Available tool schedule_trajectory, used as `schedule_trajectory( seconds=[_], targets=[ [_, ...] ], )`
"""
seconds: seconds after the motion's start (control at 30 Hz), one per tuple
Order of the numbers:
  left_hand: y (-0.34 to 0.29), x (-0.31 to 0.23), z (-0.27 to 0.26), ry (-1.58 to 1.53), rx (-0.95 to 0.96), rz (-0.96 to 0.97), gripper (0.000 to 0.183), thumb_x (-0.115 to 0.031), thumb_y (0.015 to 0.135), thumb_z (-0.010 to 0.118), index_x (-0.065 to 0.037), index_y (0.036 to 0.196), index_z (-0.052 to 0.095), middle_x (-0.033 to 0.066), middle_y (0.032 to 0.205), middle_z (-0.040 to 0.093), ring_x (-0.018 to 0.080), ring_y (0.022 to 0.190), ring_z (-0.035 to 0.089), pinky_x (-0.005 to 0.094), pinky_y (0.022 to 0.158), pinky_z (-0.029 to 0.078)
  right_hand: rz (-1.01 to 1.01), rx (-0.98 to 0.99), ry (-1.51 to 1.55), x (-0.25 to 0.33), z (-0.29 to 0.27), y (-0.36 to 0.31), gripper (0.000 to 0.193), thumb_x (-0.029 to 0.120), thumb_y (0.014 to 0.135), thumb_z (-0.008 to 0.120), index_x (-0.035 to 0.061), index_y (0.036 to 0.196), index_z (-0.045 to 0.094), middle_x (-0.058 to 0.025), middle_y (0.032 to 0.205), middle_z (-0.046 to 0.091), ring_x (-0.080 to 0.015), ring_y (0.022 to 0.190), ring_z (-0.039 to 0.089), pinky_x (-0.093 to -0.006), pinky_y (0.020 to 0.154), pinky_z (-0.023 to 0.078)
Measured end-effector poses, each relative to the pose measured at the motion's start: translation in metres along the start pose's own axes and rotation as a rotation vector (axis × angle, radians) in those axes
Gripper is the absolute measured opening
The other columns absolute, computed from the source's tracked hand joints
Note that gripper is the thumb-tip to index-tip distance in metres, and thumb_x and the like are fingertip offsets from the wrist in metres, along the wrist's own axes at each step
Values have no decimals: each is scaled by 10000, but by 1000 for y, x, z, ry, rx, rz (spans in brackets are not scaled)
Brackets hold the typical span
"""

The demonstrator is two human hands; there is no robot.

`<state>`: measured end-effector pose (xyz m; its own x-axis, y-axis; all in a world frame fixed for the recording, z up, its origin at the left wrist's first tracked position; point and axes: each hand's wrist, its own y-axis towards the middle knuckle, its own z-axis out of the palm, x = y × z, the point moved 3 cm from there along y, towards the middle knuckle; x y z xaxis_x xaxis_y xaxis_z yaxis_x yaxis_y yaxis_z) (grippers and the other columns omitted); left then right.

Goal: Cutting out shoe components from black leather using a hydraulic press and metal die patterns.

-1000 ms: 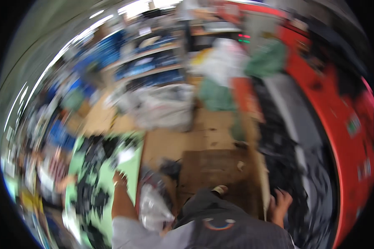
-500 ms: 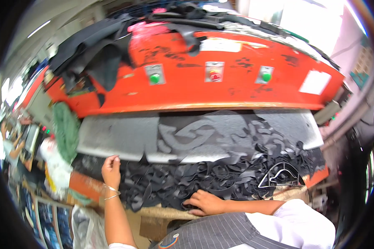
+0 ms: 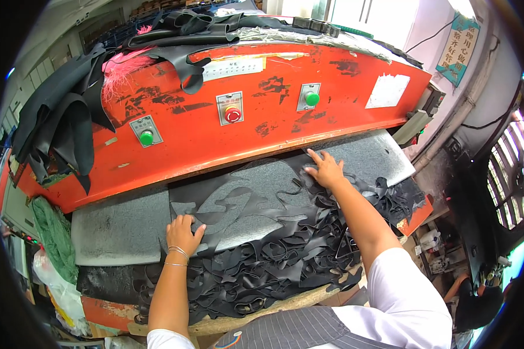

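Note:
A black leather-like sheet [image 3: 195, 193] with curved pieces cut out of it lies on the grey cutting board [image 3: 119, 224] of the red press. My left hand [image 3: 182, 232] rests at the sheet's lower left edge with fingers extended. Toward the far right of the sheet, my right hand [image 3: 327, 170] lies with its fingers spread, next to narrow black strips. Both palms face down, and I see nothing gripped in either. A heap of curled black scraps [image 3: 262, 262] fills the near side of the board, under my right forearm.
Across the back runs the red press beam [image 3: 186, 131], with a red button [image 3: 233, 114] between two green ones. More black sheets [image 3: 64, 125] drape over its left end. A green cloth bundle [image 3: 52, 238] hangs at the left, and a wooden edge [image 3: 215, 326] lies near my apron.
My right hand has left the scraps in front and reached to the sheet's far right. My left hand has gone from raised to resting at the sheet's left edge. The view has turned.

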<state>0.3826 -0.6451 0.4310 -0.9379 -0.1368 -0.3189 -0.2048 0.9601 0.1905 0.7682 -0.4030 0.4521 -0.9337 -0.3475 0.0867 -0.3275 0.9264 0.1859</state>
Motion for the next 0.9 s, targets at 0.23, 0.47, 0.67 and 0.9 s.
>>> schedule_trajectory(
  seconds=[0.23, 0.47, 0.67, 0.9],
  targets=[
    [-29, 5, -9, 107, -10, -37, 312, -343, 826, 657, -76, 705, 551, 104, 747, 567, 336, 754, 558, 442, 684, 396, -112, 56, 92, -48, 27, -22, 304, 373, 939, 522, 292, 1214, 624, -148, 947, 587, -361, 822, 652, -477, 706, 527],
    [-98, 10, -22, 59, -188, -106, 267, -277, 825, 660, -88, 685, 535, 77, 677, 531, 317, 712, 538, 437, 652, 374, -192, 88, 119, -68, -11, -72, 308, 369, 918, 553, 271, 1198, 636, -127, 886, 577, -341, 773, 637, -444, 680, 525],
    [-125, 5, -17, 9, -151, -282, 142, -235, 830, 657, -99, 813, 622, 52, 696, 551, 275, 707, 523, 417, 676, 379, -147, 166, 147, -98, -27, -108, 375, 383, 895, 587, 250, 1245, 610, -150, 999, 566, -330, 897, 615, -434, 753, 505],
    [-135, -10, -25, 19, -284, -238, 219, -199, 762, 704, -72, 909, 604, 70, 754, 571, 274, 750, 543, 404, 727, 407, -208, -67, 152, -117, -83, -198, 509, 272, 769, 726, 113, 1233, 587, -178, 1288, 490, -371, 1162, 469, -479, 982, 349]
  ],
)
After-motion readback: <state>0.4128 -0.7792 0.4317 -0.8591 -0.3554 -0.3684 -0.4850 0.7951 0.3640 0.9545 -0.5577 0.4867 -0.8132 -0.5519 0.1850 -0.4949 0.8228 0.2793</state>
